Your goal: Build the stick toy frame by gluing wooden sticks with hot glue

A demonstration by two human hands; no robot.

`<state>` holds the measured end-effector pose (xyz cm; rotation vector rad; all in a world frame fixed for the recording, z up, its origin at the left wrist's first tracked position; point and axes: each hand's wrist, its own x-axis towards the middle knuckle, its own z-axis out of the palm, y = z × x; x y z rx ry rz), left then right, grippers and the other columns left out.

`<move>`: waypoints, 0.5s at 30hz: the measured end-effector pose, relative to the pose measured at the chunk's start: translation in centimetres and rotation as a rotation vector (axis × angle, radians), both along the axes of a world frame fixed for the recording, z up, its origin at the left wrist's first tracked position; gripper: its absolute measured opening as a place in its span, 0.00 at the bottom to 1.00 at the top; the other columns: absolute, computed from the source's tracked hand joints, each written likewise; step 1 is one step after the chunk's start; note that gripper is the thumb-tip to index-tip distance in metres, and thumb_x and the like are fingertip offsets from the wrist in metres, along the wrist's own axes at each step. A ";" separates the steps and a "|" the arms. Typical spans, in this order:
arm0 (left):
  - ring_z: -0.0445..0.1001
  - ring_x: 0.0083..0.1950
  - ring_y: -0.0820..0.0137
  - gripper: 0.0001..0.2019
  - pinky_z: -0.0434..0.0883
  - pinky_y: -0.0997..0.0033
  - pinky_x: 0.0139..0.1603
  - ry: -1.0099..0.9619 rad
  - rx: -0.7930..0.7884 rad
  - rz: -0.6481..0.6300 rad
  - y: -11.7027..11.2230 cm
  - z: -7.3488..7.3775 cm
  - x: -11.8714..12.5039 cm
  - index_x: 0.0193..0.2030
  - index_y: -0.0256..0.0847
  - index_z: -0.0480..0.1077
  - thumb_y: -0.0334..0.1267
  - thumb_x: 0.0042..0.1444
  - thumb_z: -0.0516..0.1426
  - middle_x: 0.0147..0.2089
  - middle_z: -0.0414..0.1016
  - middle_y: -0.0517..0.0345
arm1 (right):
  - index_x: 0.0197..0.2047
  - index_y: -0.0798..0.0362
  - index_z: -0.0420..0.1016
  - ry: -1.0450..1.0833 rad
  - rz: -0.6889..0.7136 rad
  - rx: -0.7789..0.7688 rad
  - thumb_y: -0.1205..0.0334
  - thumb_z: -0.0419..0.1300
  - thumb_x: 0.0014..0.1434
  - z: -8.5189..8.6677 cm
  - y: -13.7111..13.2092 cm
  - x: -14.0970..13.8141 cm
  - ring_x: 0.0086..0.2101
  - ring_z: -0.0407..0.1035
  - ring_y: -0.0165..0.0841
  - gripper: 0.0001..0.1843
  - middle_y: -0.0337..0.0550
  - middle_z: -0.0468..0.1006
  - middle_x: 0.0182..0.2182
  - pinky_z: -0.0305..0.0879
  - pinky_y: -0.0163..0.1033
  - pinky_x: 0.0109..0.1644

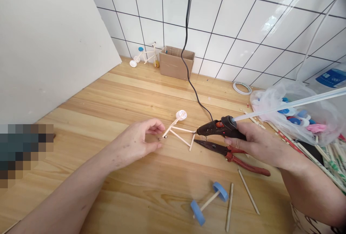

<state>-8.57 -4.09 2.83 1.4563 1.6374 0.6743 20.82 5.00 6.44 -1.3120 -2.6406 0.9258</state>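
My right hand (259, 144) is wrapped round the handle of a black hot glue gun (216, 127), which has a long clear glue stick (286, 104) in its back. The nozzle touches or nearly touches a small bicycle frame of wooden sticks (180, 136) at its rear corner. A white bottle-cap wheel (181, 114) sits at the frame's far end. My left hand (137, 136) is beside the handlebar end, thumb and fingers apart around it, with no clear grip. Pliers with red handles (229, 153) lie under the glue gun, their tips near the frame's short crossbar.
Nearer me lie two blue cap wheels on a stick axle (209, 202) and two loose sticks (229, 207). A finished stick tricycle (146, 55) and a cardboard box (175, 63) stand by the tiled wall. A tape roll (242, 88) and a bag of caps (297, 113) are at right. A black cord (193, 86) crosses the table.
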 end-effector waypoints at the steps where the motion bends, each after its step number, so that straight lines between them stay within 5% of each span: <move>1: 0.73 0.51 0.59 0.13 0.67 0.55 0.56 0.000 0.002 -0.001 0.0 0.0 0.0 0.37 0.45 0.68 0.40 0.43 0.59 0.44 0.76 0.57 | 0.47 0.49 0.72 -0.006 -0.002 0.007 0.48 0.54 0.58 0.0 0.0 0.0 0.32 0.70 0.38 0.19 0.42 0.76 0.32 0.66 0.41 0.35; 15: 0.72 0.51 0.59 0.13 0.66 0.54 0.57 0.000 -0.015 -0.015 0.0 0.1 0.0 0.37 0.44 0.67 0.42 0.43 0.59 0.44 0.76 0.56 | 0.47 0.51 0.71 0.036 0.005 -0.029 0.48 0.53 0.59 0.5 0.2 0.1 0.33 0.70 0.39 0.19 0.41 0.77 0.32 0.66 0.41 0.35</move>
